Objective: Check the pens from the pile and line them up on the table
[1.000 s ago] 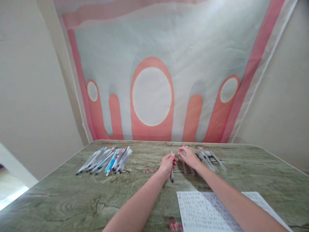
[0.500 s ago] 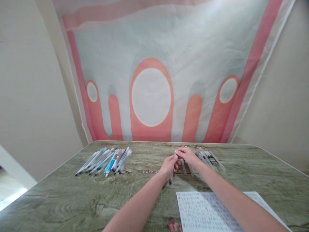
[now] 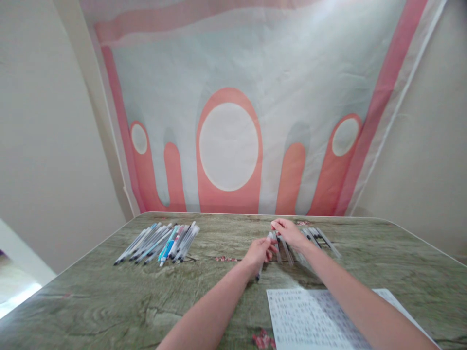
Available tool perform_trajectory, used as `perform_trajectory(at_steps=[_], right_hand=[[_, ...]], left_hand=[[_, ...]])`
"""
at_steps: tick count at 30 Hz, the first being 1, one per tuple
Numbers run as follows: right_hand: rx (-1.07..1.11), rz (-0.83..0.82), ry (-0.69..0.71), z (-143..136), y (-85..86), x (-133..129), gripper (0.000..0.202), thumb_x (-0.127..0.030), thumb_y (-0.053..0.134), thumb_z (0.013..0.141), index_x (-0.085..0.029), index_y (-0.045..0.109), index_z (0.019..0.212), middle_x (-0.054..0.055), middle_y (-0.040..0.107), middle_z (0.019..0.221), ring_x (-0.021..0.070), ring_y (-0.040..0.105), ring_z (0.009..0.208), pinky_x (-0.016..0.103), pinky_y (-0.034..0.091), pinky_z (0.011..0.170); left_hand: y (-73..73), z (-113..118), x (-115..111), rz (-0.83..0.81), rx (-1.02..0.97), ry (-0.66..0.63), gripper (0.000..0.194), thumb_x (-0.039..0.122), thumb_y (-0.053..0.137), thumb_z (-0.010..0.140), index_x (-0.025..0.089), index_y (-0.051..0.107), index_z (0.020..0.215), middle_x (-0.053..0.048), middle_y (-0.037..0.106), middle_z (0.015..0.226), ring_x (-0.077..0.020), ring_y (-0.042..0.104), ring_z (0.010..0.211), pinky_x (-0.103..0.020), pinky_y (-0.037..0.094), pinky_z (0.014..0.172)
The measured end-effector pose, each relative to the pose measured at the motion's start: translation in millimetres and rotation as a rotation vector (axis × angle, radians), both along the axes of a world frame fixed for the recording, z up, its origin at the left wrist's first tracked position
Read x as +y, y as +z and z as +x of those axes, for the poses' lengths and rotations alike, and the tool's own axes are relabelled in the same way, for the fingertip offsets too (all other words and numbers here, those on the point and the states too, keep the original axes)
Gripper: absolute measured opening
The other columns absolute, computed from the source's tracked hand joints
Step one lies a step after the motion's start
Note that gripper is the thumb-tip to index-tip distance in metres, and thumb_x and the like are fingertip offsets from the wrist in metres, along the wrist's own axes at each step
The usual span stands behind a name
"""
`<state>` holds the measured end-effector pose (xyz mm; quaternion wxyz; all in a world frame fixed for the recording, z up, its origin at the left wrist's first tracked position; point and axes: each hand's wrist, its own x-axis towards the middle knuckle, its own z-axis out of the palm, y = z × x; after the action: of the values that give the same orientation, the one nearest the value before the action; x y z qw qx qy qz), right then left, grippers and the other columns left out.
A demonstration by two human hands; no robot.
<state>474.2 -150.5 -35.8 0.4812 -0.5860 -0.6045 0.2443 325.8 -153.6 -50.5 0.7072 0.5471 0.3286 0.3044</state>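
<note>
My left hand (image 3: pixel 257 252) is closed around a clear pen (image 3: pixel 259 275), whose dark end sticks out below the fingers toward me. Just right and farther back, my right hand (image 3: pixel 289 233) has its thumb and fingers pinched together; whatever they hold, if anything, is too small to make out. Beneath and beside that hand lie a few clear pens (image 3: pixel 286 253) on the table. Farther right rests a group of clear pens with dark ends (image 3: pixel 328 243), partly hidden by my right wrist.
On the wood-patterned table (image 3: pixel 109 301), a row of several pens (image 3: pixel 146 245) lies at left, with a blue pen (image 3: pixel 168 247) among them. A handwritten sheet of paper (image 3: pixel 299 316) lies under my right forearm. Behind the table hangs a pink and grey patterned sheet (image 3: pixel 228 201).
My hands have come apart: the right one moved slightly right and back, the left lowered a little with the pen. The pens at left and the paper have not moved.
</note>
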Motion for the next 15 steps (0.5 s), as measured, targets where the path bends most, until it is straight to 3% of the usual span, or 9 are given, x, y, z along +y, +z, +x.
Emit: perform_trajectory(at_steps=[5,9,15], right_hand=[[-0.401,0.113,-0.005,11,0.2,-4,0.026,-0.033,0.041,0.080,-0.016,0.059,0.074,0.003,0.061,0.073,0.0149,0.052,0.071,0.026,0.038,0.068],[-0.701,0.213,0.049,3,3.2,-10,0.022,-0.028,0.042,0.082,-0.017,0.059,0.074,0.004,0.059,0.077,0.0166,0.048,0.082,0.029,0.035,0.076],[-0.838,0.281,0.136,1,1.8,-10,0.018,-0.022,0.045,0.081,-0.017,0.060,0.072,0.005,0.057,0.078,0.0172,0.045,0.084,0.030,0.035,0.075]], left_hand=[[4.1,-3,5,-0.167,-0.109,0.160,0.033,0.039,0.047,0.074,0.011,0.054,0.090,0.001,0.049,0.063,-0.0019,0.034,0.039,-0.015,0.017,0.036],[7.5,-6,6,-0.231,-0.135,0.196,0.029,0.035,0.049,0.074,0.012,0.053,0.089,0.001,0.048,0.061,-0.0017,0.032,0.038,-0.015,0.014,0.036],[7.7,-5,5,-0.231,-0.159,0.181,0.025,0.031,0.048,0.074,0.011,0.054,0.089,0.001,0.048,0.061,-0.0017,0.032,0.038,-0.015,0.013,0.036]])
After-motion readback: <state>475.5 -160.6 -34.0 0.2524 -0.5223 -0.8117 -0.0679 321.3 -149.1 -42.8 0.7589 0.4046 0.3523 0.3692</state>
